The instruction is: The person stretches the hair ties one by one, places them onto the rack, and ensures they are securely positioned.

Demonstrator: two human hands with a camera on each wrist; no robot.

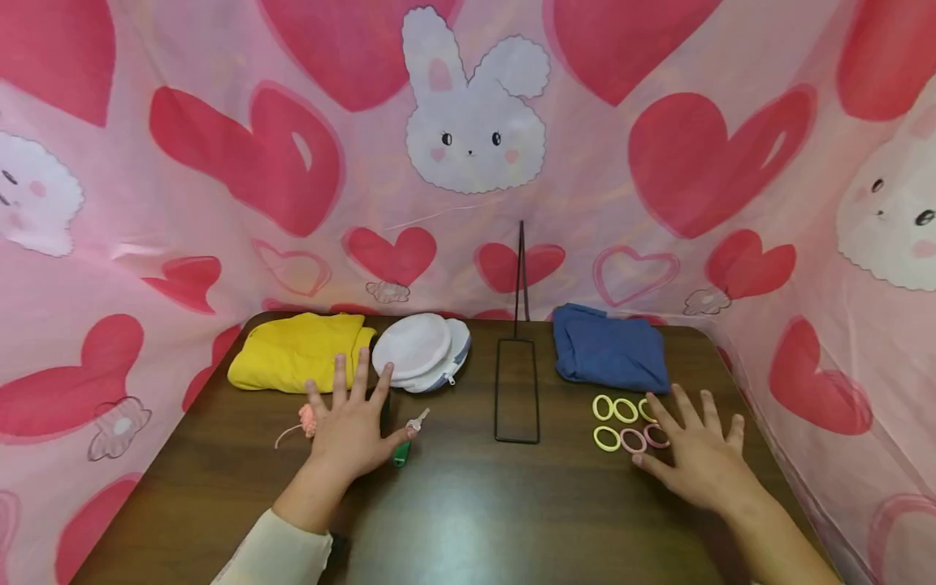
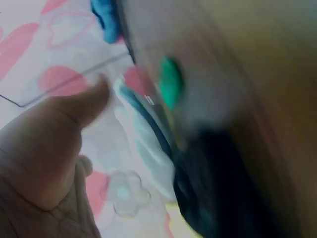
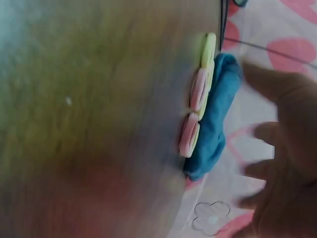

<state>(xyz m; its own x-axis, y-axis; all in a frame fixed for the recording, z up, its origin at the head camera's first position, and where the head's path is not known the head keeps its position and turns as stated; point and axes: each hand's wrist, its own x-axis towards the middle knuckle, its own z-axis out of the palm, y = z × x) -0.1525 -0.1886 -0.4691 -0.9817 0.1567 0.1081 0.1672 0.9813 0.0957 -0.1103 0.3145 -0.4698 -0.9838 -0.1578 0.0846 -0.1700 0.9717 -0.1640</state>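
My left hand (image 1: 347, 435), fingers spread, is over the left half of the table. Around it show a silver key (image 1: 418, 420), a small green object (image 1: 401, 453) and a coral-pink piece with a cord (image 1: 308, 420); the hand partly hides them. A dark object (image 2: 218, 183) is blurred in the left wrist view. Spread over the table's right side, my right hand (image 1: 702, 459) is nearest to several yellow and pink rings (image 1: 606, 439), covering part of them. In the right wrist view its fingers stand apart from the rings (image 3: 198, 89). Neither hand holds anything.
Along the back lie a folded yellow cloth (image 1: 296, 353), a round white zippered pouch (image 1: 413, 348) and a folded blue cloth (image 1: 610, 351). A black wire stand (image 1: 537, 398) is at mid-table. Pink heart-and-rabbit fabric (image 1: 475, 211) surrounds the brown table (image 1: 468, 512).
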